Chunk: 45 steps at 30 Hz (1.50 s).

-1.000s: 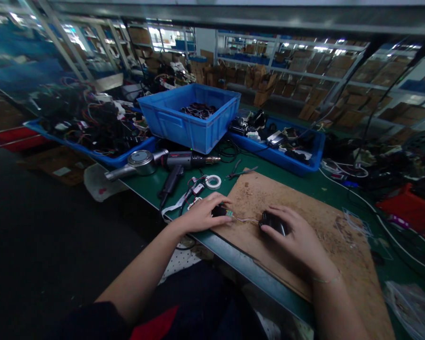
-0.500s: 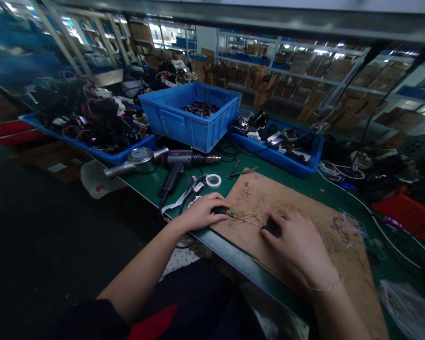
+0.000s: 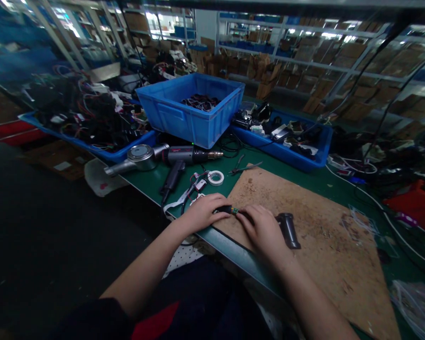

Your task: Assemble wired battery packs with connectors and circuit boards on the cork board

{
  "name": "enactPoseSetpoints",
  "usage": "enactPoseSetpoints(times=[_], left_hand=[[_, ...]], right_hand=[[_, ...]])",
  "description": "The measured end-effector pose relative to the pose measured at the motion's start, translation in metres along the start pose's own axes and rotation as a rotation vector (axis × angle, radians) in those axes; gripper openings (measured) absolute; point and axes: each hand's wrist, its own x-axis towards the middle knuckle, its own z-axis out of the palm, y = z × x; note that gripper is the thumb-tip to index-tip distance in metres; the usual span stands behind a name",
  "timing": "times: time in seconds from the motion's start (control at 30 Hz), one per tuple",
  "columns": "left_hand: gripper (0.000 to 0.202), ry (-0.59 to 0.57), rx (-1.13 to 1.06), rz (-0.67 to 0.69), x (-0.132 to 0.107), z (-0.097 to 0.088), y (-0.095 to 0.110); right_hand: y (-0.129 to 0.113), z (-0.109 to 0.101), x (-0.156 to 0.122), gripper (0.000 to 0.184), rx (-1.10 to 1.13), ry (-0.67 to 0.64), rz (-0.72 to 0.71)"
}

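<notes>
My left hand (image 3: 207, 211) is closed around a small black part (image 3: 224, 209) over the wooden board's near left edge. From the black part's right end sticks a small green circuit board (image 3: 234, 210). The fingertips of my right hand (image 3: 264, 231) are pinched at the green board's free end; the wires there are hidden. Just right of that hand, a dark, hollow-looking cylindrical housing (image 3: 289, 231) lies on the wooden board (image 3: 318, 226), apart from the fingers.
A heat gun (image 3: 180, 158), a silver round-headed tool (image 3: 141, 157), a roll of white tape (image 3: 216, 178) and pliers (image 3: 242, 166) lie on the green bench. Behind stand a blue bin (image 3: 184, 118) and a blue tray (image 3: 318, 146) of parts. A plastic bag (image 3: 416, 302) lies at right.
My right hand has let go of the dark housing, which now lies on the wooden board. That hand has moved left to the circuit board. My left hand keeps its hold.
</notes>
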Motion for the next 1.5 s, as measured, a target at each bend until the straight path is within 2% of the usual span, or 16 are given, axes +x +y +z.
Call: enactPoseSetpoints(times=[0.17, 0.33, 0.5, 0.7, 0.83, 1.0, 1.07, 1.13, 1.2, 1.3, 1.4, 1.5], left_hand=[[0.031, 0.028, 0.116, 0.001, 0.0, 0.007, 0.002], [0.026, 0.092, 0.139, 0.007, 0.001, 0.01, 0.004], [0.025, 0.095, 0.159, 0.005, 0.004, 0.013, 0.007], [0.026, 0.046, 0.186, 0.029, 0.012, 0.012, 0.014], [0.03, -0.027, 0.196, 0.029, 0.021, 0.01, 0.018], [0.036, -0.15, 0.143, 0.054, 0.032, 0.009, 0.012], [0.041, -0.164, 0.132, 0.07, 0.033, 0.008, 0.011], [0.049, -0.12, 0.154, 0.071, 0.028, 0.01, 0.016], [0.054, -0.014, 0.211, 0.013, 0.019, 0.014, 0.028], [0.047, 0.149, 0.304, -0.118, -0.003, 0.026, 0.051], [0.048, 0.162, 0.355, -0.139, -0.022, 0.043, 0.067], [0.056, 0.128, 0.376, -0.129, -0.032, 0.058, 0.068]], right_hand=[[-0.001, 0.0, 0.0, 0.022, 0.056, 0.026, 0.033], [0.0, -0.001, 0.0, 0.02, 0.071, 0.012, 0.04], [0.002, -0.001, -0.001, 0.019, 0.072, 0.03, 0.037], [0.004, 0.0, -0.002, 0.019, 0.09, 0.029, 0.045], [0.002, -0.001, -0.006, 0.017, 0.1, 0.057, 0.109], [-0.001, -0.003, -0.009, 0.013, 0.066, 0.023, 0.126], [0.001, -0.002, -0.008, 0.013, 0.06, 0.025, 0.126], [0.002, 0.0, -0.008, 0.013, 0.061, 0.03, 0.12], [0.004, 0.001, -0.007, 0.014, 0.067, 0.039, 0.111], [0.006, 0.003, -0.008, 0.016, 0.077, 0.043, 0.11], [0.006, 0.003, -0.008, 0.016, 0.077, 0.04, 0.11], [0.006, 0.004, -0.008, 0.017, 0.076, 0.047, 0.11]])
